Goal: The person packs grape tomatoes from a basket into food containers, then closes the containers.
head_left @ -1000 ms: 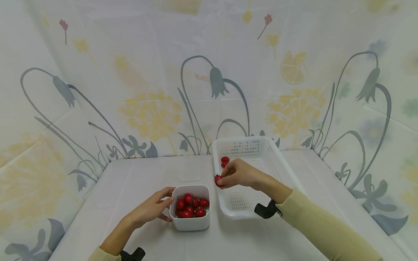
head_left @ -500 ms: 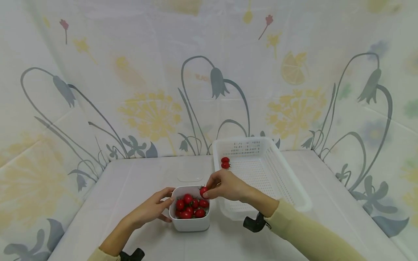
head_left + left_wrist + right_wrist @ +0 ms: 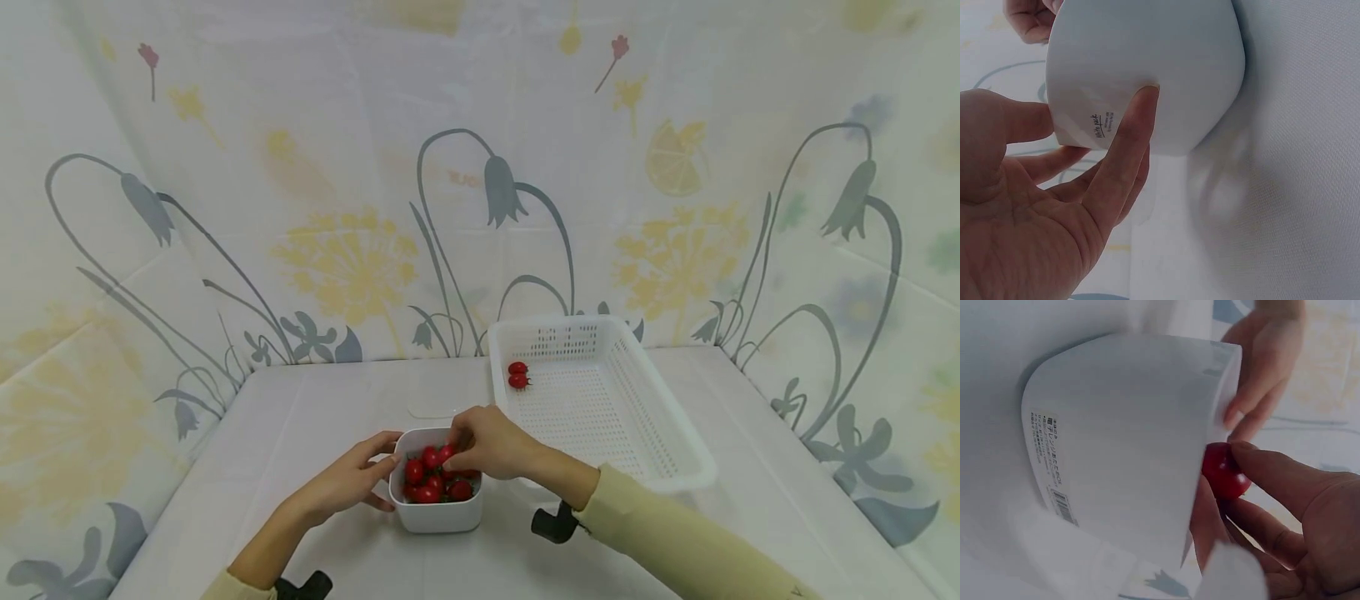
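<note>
A white square container (image 3: 439, 520) holding several red cherry tomatoes (image 3: 427, 493) stands near the front of the table. My left hand (image 3: 348, 479) rests against its left side; in the left wrist view, fairly straight fingers touch the outer wall and rim. Over the container's right back corner, my right hand (image 3: 495, 446) pinches a cherry tomato (image 3: 1225, 472) between thumb and fingers, level with the rim. The fingertips partly cover the tomatoes beneath. Two more cherry tomatoes (image 3: 517, 375) lie in the white perforated basket (image 3: 675, 429) at its left side.
The basket stands right of the container, further back on the white-covered table (image 3: 322, 392). A clear, flat, lid-like piece (image 3: 431, 412) lies behind the container. A flower-printed sheet (image 3: 337, 167) hangs at the back and sides.
My right hand has carried a cherry tomato leftward from the basket's left edge to over the container and lowered it there. The left hand and container have stayed in place.
</note>
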The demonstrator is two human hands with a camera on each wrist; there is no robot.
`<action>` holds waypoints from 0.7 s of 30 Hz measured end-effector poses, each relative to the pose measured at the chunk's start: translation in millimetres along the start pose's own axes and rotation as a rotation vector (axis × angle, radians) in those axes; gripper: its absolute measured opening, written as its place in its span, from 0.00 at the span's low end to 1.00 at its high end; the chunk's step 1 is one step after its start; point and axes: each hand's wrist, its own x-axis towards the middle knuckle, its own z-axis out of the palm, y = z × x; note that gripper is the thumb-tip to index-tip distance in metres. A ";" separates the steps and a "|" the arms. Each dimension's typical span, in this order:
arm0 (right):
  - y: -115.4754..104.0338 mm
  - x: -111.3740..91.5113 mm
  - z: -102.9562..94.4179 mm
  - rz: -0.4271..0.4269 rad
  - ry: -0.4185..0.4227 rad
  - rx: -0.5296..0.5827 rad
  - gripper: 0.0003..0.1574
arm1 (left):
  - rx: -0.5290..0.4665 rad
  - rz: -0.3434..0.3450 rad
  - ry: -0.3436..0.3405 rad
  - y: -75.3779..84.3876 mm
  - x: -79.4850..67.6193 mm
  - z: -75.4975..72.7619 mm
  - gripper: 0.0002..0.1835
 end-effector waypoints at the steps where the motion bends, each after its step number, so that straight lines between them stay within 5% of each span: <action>1: -0.8 1.6 2.7 -0.005 0.000 -0.019 0.06 | -0.001 0.001 -0.001 0.2 -0.1 0.0 0.24; 15: -7.0 18.1 41.8 -0.024 -0.018 -0.279 0.15 | -0.005 0.009 -0.008 -0.4 -0.9 0.7 0.24; 21: -8.9 19.2 43.5 -0.047 -0.043 -0.461 0.06 | -0.003 0.014 -0.007 0.9 -1.1 1.0 0.24</action>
